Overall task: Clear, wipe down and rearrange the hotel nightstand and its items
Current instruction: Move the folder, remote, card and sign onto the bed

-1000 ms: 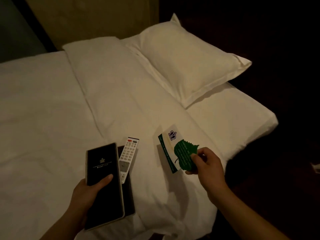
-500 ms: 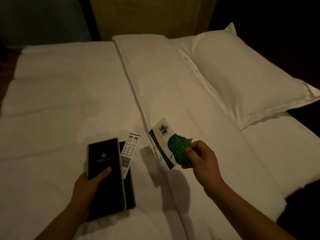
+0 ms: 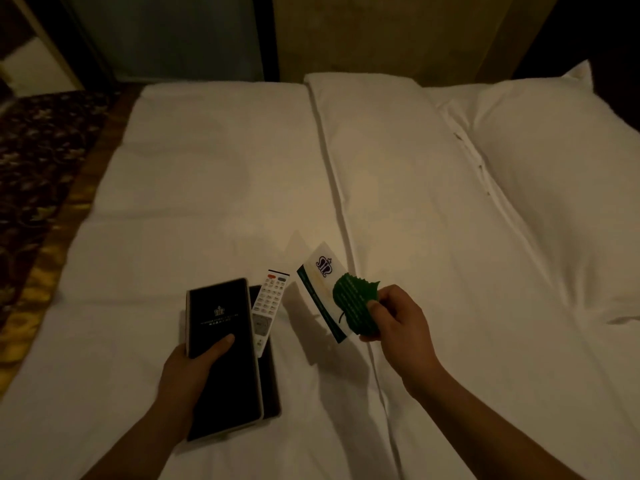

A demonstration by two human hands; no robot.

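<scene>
Dim warm light is falling across a wide white-sheeted bed, a plump white pillow lying at its right. A dark floral-patterned carpet (blurred at the edge) is showing left; a tan wall panel is standing behind.
</scene>
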